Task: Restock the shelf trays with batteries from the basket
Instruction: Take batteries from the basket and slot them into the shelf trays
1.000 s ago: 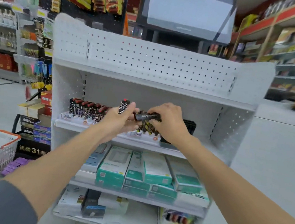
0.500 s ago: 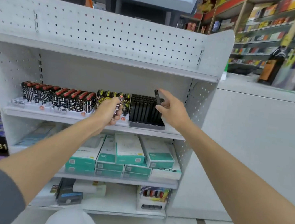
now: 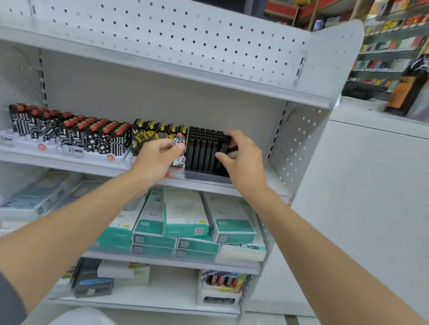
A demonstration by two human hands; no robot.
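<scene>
At centre frame, on the middle shelf, the right hand pinches a black battery in its fingers at the right end of the black tray. The left hand has its fingers curled round one red-capped battery. The black battery is best lowered upright into a free slot. Four stock blocks show: two red-capped, one yellow, one black.
</scene>
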